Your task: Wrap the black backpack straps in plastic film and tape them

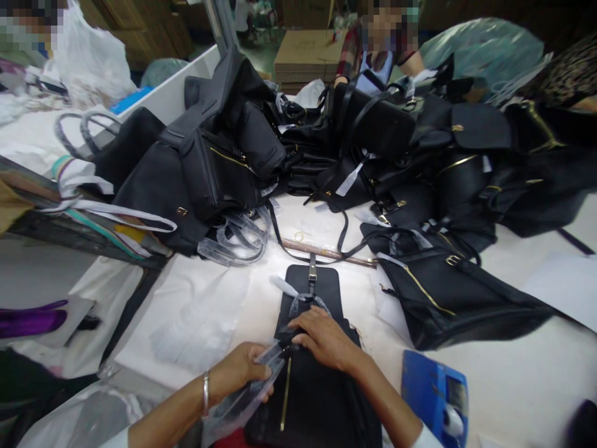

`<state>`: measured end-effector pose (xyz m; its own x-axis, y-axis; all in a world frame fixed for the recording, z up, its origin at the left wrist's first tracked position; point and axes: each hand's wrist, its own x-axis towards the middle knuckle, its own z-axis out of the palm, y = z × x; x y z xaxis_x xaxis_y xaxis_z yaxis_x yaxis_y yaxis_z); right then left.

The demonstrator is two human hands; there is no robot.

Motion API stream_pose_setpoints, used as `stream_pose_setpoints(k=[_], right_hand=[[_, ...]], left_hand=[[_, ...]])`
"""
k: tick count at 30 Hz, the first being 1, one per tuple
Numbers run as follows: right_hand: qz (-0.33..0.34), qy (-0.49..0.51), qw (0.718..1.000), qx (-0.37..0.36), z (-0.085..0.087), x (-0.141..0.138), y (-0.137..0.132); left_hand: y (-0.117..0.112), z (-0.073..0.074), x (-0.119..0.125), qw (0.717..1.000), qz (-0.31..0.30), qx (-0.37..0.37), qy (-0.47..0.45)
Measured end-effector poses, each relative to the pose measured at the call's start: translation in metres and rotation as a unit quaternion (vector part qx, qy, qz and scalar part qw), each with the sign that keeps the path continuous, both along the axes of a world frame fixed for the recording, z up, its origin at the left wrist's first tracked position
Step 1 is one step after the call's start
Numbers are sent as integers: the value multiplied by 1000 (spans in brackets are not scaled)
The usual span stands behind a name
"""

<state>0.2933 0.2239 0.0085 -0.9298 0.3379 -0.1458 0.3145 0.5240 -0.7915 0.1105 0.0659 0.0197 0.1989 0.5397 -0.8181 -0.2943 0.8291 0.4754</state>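
Observation:
A black bag (321, 386) with a gold zip lies in front of me, its flap (310, 277) and buckled strap (313, 270) pointing away. My left hand (247, 370), with a bracelet at the wrist, is closed on a clear plastic sleeve (261, 386) at the bag's left side. Over the upper part of the bag, my right hand (321, 336) reaches with bent fingers to the plastic-wrapped handle (310, 302). Its fingertips touch there, but whether they grip anything is hidden.
Heaped black bags stand at the left (219, 162) and right (461, 292). A blue tape dispenser-like device (433, 395) sits right of my arm. White sheets (186, 317) cover the left table. Another person (377, 62) is across the table, beside the bags.

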Motion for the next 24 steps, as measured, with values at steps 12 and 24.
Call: stream_pose_setpoints(k=[12,24], right_hand=[[57,12,998,13,-19,-1,10],[136,11,991,-10,-17,-11,20]], left_hand=[[7,-3,1,999,-33,33,28],[31,9,6,992,-107,54,-35]])
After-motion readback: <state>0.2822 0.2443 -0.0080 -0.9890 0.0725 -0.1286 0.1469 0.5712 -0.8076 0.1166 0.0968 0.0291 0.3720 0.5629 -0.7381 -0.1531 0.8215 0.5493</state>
